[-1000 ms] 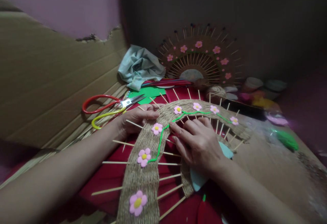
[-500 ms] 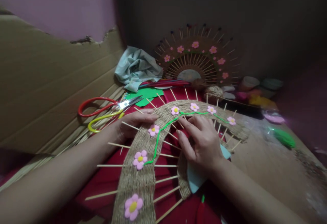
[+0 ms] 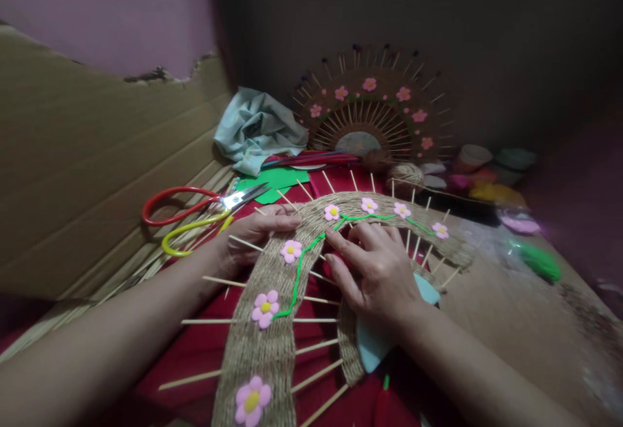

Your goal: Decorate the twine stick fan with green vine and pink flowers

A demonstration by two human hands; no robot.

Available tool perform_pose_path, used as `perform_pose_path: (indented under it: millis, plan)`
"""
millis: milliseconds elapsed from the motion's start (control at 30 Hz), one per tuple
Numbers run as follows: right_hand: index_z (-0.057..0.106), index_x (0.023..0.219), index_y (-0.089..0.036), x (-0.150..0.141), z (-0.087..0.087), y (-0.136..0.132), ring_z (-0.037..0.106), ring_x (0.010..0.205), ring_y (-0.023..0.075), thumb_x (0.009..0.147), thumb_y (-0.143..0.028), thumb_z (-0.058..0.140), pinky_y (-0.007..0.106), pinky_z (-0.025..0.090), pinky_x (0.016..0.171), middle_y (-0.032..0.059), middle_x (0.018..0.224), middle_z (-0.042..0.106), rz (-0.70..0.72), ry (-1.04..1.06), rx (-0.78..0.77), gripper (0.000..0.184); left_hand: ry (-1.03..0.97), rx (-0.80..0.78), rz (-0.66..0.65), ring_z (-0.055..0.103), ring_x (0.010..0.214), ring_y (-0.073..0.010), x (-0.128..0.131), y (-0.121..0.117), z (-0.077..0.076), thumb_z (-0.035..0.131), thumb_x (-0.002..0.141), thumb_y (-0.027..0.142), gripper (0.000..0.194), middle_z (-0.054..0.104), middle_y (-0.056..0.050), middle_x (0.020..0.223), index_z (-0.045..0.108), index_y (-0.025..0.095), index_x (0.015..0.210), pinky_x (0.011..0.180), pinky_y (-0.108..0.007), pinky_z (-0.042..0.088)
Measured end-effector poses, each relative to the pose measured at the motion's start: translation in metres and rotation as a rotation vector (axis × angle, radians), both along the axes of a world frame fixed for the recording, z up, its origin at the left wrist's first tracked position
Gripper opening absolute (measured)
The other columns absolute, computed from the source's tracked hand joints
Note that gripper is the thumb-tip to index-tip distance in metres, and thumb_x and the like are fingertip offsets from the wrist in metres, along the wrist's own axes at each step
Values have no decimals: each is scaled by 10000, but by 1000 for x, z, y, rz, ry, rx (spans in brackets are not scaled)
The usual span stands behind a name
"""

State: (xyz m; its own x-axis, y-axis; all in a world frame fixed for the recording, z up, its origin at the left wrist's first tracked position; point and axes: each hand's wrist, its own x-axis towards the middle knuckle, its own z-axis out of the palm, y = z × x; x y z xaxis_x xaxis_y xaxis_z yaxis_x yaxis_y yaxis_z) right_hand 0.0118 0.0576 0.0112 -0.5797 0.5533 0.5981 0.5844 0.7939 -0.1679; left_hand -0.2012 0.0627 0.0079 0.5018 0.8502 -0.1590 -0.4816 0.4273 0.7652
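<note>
A fan-shaped arch (image 3: 263,349) of jute twine woven over thin wooden sticks spreads in front of me, dotted with pink flowers that have yellow centres. Along its inner side runs a green clay strand (image 3: 298,278). My left hand (image 3: 256,235) grips the arch's outer left edge, thumb on top and the other fingers hidden beneath. Over the inner opening is my right hand (image 3: 377,265), its index fingertip pressing at the strand near the inner rim. The right thumb is apart from the index, and the remaining fingers are bent. Below this hand lies a pale blue half-round centre (image 3: 372,342).
Scissors (image 3: 228,203) with red and yellow handles lie left of the arch, beside green sheets (image 3: 280,180). Behind stand a crumpled light-blue cloth (image 3: 260,128) and a similar finished-looking fan (image 3: 360,106). Twine balls (image 3: 406,175), tubs and a green clay packet (image 3: 538,261) sit rightward.
My right index fingertip has slid left and slightly down along the green strand. My left hand keeps its hold on the arch; the view has shifted a little.
</note>
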Motion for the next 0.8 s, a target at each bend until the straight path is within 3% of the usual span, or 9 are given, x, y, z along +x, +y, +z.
perform_pose_path:
  millis: [167, 333, 533, 800]
  plan:
    - [681, 1094, -166, 1, 0, 0, 521, 747, 234, 889, -302, 476, 414, 377, 698, 89, 798, 602, 15, 30, -19, 320, -35, 16, -12, 698, 780, -233, 1, 0, 1, 568, 779, 94, 328, 711, -181, 919, 611, 37, 1100, 736, -315, 557]
    - [654, 1119, -74, 2, -2, 0, 533, 750, 224, 890, -243, 469, 404, 412, 718, 113, 806, 617, -23, 199, -29, 339, -58, 16, -48, 688, 815, -232, 0, 0, 1, 595, 743, 133, 406, 706, -164, 946, 601, 54, 1141, 757, -295, 544]
    - [645, 1151, -86, 0, -3, 2, 539, 771, 243, 891, -292, 465, 407, 402, 696, 127, 848, 624, -76, 150, -42, 377, -102, 68, -118, 690, 786, -250, -4, -3, -1, 596, 743, 214, 406, 721, -126, 825, 626, 79, 1125, 703, -309, 557]
    - [647, 1158, -105, -2, -3, 1, 541, 768, 239, 896, -305, 447, 406, 385, 707, 113, 829, 614, -87, 66, -39, 386, -107, 2, -75, 685, 706, -209, -3, -2, -1, 565, 785, 180, 427, 719, -138, 830, 578, 49, 1191, 665, -283, 553]
